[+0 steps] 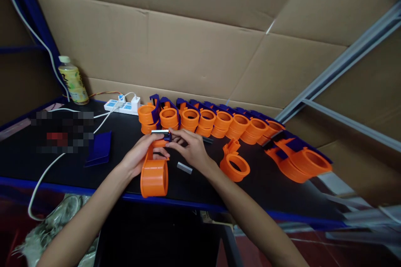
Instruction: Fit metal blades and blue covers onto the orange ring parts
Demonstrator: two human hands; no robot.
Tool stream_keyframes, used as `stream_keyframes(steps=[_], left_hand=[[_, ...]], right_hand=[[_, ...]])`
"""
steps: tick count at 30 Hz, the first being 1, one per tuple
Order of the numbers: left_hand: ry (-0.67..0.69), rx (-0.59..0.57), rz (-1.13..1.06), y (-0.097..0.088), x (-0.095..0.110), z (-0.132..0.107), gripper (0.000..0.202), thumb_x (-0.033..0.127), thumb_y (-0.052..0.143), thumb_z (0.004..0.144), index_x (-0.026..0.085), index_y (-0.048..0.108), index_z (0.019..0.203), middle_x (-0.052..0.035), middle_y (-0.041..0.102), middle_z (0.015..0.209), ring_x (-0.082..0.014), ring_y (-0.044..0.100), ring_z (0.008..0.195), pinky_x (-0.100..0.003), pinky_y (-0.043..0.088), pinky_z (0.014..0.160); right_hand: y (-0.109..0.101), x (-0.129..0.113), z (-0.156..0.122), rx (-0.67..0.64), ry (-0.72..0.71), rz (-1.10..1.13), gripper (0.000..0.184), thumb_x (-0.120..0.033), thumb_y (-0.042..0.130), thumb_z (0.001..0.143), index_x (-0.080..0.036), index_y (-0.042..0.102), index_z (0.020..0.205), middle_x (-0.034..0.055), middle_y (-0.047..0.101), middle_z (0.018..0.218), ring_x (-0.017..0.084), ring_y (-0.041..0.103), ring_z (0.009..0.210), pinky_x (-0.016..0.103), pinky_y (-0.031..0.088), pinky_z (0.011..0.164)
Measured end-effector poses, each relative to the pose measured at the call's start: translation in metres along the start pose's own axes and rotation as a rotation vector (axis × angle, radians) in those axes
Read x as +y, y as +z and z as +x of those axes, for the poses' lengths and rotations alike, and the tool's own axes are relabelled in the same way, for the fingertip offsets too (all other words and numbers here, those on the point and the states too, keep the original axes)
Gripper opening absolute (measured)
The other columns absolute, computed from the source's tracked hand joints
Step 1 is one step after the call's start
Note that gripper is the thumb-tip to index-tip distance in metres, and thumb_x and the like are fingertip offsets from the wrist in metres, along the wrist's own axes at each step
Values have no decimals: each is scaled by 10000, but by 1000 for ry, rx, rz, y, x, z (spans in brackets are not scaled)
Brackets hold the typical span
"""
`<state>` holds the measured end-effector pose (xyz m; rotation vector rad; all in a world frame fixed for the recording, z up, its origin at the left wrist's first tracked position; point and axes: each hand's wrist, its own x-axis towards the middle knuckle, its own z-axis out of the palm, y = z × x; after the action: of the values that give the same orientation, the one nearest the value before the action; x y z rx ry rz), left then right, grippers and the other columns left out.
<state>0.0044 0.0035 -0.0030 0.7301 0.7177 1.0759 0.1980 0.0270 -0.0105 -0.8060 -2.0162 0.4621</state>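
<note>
Orange dispenser (154,178): sitting in your grip, both hands on it; ring end is pointing back toward you, toothed end is facing away.
Left hand (141,153): grasping the dispenser by its arm, thumb lying along the toothed strip (159,132), other fingers wrapping behind.
Right hand (190,147): pinching at the strip's right end, fingertips closing on the navy piece (168,137); exact contact is hiding behind your fingers.
Clear piece (184,167): lying loose on the black tabletop (200,192), just nearside of your right hand.
Dark strip (207,139): lying just beyond your right hand, partly hidden by it.
Lone orange ring unit (234,167): standing right of your grip, past your right forearm, not touching you.
Dispenser row (223,123): orange rings with navy tops are standing side by side beyond your grip, running off to the right.
Right-end units (305,162): lying well right of your grip, orange with navy, overlapping each other.
Blue folded sheet (99,149): resting left of your grip.
Power strip (122,107): lying beyond and left of your grip, white plug (135,103) sitting in it.
Bottle (74,83): standing at the far left from your grip, white cap on, yellow label showing.
</note>
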Motion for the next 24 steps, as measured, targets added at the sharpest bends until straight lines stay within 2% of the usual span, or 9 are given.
stream_keyframes(steps=[4,8,10,13,18,21,24], left_hand=[[21,-23,-9,1,-2,0,220,228,720,835,122,652,1016,-103,743,802,-214,741,645,-293,621,590],[60,15,17,3,-4,-1,288,232,723,847,111,648,1097,-123,756,851,-215,750,675,-308,639,625],[71,33,16,4,-4,-1,290,216,729,842,114,637,1097,-117,753,841,-212,753,689,-292,638,618],[85,29,8,5,-5,-1,285,216,738,836,121,625,1079,-111,747,833,-211,757,713,-273,636,622],[125,26,43,7,-7,-2,297,229,732,834,149,586,1080,-70,727,793,-198,750,693,-268,630,616],[133,13,75,8,-8,-3,266,184,725,805,153,579,1024,-46,711,743,-176,732,651,-244,614,596],[140,38,97,9,-9,-3,231,206,725,795,147,582,967,-42,694,684,-163,708,583,-227,595,561]], right_hand=[[-3,4,-2,-5,-86,-94,480,-437,682,924,-187,647,1333,56,695,912,141,632,731,270,574,709],[-7,6,-4,-85,-209,-334,528,-400,590,992,-187,526,1470,91,717,979,186,660,838,326,565,811],[-8,5,-5,-111,-215,-455,557,-391,553,1012,-188,458,1522,117,723,1048,208,672,907,339,561,840],[-8,0,-6,-126,-208,-563,552,-382,520,1027,-172,442,1531,136,724,1078,220,682,943,335,559,856],[-11,-8,-4,-131,-222,-570,525,-360,502,1035,-181,452,1526,126,722,1049,222,688,937,345,561,871],[-13,-11,-2,-130,-215,-539,526,-358,506,1034,-195,452,1531,128,719,1051,224,693,943,349,564,878],[-14,-11,-1,-133,-199,-509,520,-370,531,1022,-194,487,1509,133,721,1058,226,698,935,352,572,871]])
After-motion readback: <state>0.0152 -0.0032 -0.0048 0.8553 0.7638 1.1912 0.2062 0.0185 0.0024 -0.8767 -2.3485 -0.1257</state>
